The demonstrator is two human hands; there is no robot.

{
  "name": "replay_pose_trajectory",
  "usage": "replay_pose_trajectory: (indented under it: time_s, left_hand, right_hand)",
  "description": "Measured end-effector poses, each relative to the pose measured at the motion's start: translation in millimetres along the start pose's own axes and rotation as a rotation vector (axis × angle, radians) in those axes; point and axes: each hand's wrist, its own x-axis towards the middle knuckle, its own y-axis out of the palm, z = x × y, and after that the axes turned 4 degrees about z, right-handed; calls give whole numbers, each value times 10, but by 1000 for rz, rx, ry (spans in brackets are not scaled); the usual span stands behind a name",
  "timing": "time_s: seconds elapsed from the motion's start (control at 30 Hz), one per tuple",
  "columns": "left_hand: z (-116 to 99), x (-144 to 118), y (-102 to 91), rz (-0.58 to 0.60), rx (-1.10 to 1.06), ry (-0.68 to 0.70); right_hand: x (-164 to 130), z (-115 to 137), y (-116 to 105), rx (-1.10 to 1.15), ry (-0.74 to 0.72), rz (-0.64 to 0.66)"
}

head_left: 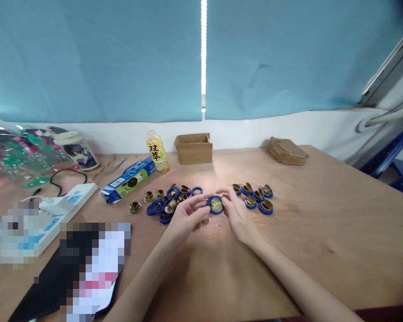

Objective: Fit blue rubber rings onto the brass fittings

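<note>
Between my two hands is a round brass-coloured fitting with a blue ring (216, 205) around it, lifted off the table. My left hand (190, 213) grips its left edge with thumb and fingers. On the opposite edge, the fingers of my right hand (237, 213) are closed. Left of my hands lie loose blue rings (159, 206) and bare brass fittings (135, 207), mixed in a pile. Several brass fittings with blue rings (265, 206) sit to the right. A few thin wire-like rings (217, 229) rest just below my hands.
An open cardboard box (195, 150), a yellow drink bottle (158, 152) and a blue carton (129, 180) stand or lie behind. A closed cardboard box (287, 151) is at back right. At left are a power strip (69, 203), a cup (77, 151) and clear bottles (23, 156).
</note>
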Motion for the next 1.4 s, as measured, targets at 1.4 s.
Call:
replay_pose_trajectory:
  time_s: [1.4]
  left_hand:
    - [-145,-44,54,-13,399,134]
  right_hand:
    - [67,53,-141,38,119,196]
